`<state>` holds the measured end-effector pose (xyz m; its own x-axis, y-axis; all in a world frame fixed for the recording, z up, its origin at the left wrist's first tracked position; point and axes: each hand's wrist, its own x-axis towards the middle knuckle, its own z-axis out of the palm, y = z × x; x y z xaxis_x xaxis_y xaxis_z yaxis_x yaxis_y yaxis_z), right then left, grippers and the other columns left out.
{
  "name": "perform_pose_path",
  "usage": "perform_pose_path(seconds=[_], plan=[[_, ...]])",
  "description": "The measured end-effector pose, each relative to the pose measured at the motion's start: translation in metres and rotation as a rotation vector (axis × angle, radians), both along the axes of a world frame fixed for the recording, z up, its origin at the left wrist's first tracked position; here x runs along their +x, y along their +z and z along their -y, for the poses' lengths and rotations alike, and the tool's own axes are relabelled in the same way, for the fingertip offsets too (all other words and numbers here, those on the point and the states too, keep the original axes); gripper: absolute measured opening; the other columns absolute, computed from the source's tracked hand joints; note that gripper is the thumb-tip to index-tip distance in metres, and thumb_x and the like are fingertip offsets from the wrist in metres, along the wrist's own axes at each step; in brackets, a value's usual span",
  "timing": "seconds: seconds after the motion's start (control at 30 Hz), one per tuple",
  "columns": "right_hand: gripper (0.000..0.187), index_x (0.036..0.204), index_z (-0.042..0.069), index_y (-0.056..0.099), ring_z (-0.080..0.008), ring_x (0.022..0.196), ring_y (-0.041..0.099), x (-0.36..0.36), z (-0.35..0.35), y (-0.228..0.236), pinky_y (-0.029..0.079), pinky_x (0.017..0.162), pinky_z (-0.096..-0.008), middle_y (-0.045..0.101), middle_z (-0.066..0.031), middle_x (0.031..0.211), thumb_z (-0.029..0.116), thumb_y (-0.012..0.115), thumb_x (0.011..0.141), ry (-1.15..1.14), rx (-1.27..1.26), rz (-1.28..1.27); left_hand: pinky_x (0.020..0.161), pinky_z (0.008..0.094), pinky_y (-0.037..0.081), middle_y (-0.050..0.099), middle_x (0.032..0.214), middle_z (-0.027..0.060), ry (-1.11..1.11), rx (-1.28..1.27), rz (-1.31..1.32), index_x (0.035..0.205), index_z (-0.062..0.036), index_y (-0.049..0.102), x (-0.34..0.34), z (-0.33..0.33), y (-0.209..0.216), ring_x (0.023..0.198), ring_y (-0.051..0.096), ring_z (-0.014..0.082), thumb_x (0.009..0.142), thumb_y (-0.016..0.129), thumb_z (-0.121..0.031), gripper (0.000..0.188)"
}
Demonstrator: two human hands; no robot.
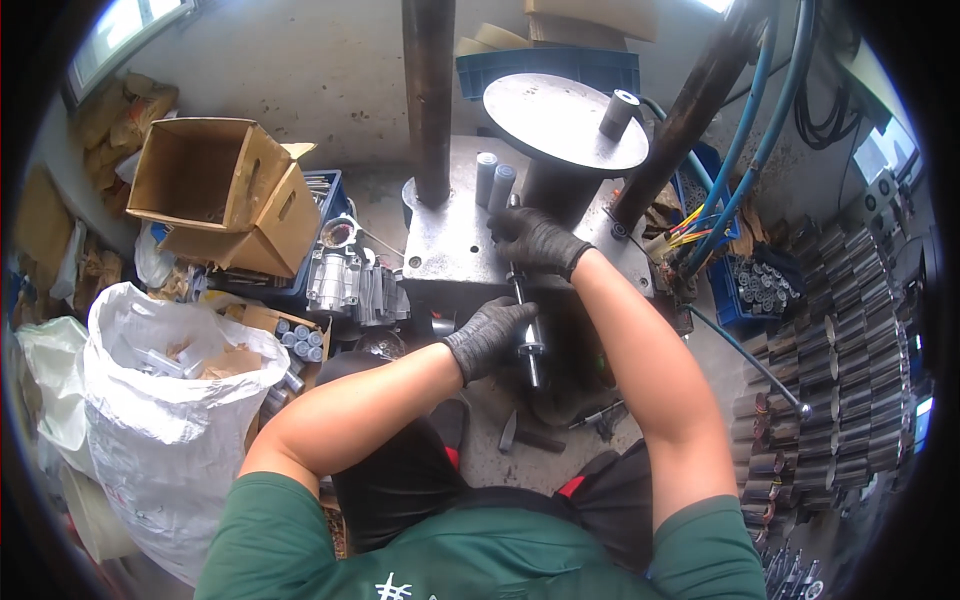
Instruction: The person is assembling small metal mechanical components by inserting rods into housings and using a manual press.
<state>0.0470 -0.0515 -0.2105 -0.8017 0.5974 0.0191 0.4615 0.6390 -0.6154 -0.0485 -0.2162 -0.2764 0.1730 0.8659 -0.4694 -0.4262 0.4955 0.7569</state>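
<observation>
A slim, stepped steel shaft [531, 350] with a collar near its lower end is held at a slant in front of the metal press bed. My left hand [488, 340], in a dark glove, is closed around its middle. Farther up, my right hand [540, 242], gloved the same way, curls over the upper part just above the bed's front edge; its fingers partly hide the shaft. Two grey cylinders [485, 180] stand upright on the press bed [450, 235], just beyond my right hand.
Behind the hands rises a round steel plate [555, 115] bearing a short cylinder [620, 112], between dark posts [428, 100]. A hammer [530, 436] lies on the floor. Left are a white sack [150, 420], cardboard box [225, 200] and metal castings [340, 275]; right, stacked metal cylinders [840, 350] and blue hoses [775, 125].
</observation>
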Motion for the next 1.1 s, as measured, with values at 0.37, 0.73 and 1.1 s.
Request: perform_pose_path(seconds=[0.37,0.73,1.1], plan=[[0.041,0.126,-0.002,0.066,-0.0196,0.104,0.069,0.059,0.066,0.030,0.056,0.094,-0.0338,0.072,-0.0119,0.110,0.016,0.074,0.091,-0.185,-0.332,-0.169,0.076,0.0385,0.064,0.068,0.095,0.0067,-0.225,0.038,0.078,0.126,-0.0056,0.059,0.017,0.007,-0.012,0.083,0.072,0.0208,0.094,0.067,-0.006,0.032],[0.044,0.129,0.000,0.062,-0.0244,0.088,0.075,0.193,0.168,-0.034,0.065,0.079,-0.0389,0.073,-0.0113,0.101,0.009,0.077,0.089,-0.753,-0.987,-1.012,0.104,0.0381,0.053,0.061,0.117,0.0061,-0.171,0.503,0.021,0.138,-0.0097,0.049,0.023,0.042,0.021,0.116,0.062,0.0187,0.093,0.081,-0.016,0.056],[0.044,0.132,-0.005,0.063,-0.0201,0.101,0.074,0.175,0.192,-0.022,0.060,0.093,-0.0320,0.074,-0.0118,0.111,0.005,0.076,0.091,-0.624,-1.026,-0.980,0.095,0.0377,0.061,0.060,0.123,0.0142,0.107,0.598,0.107,0.144,-0.0099,0.037,0.035,0.022,0.057,0.113,0.067,0.0263,0.094,0.080,-0.017,0.066]])
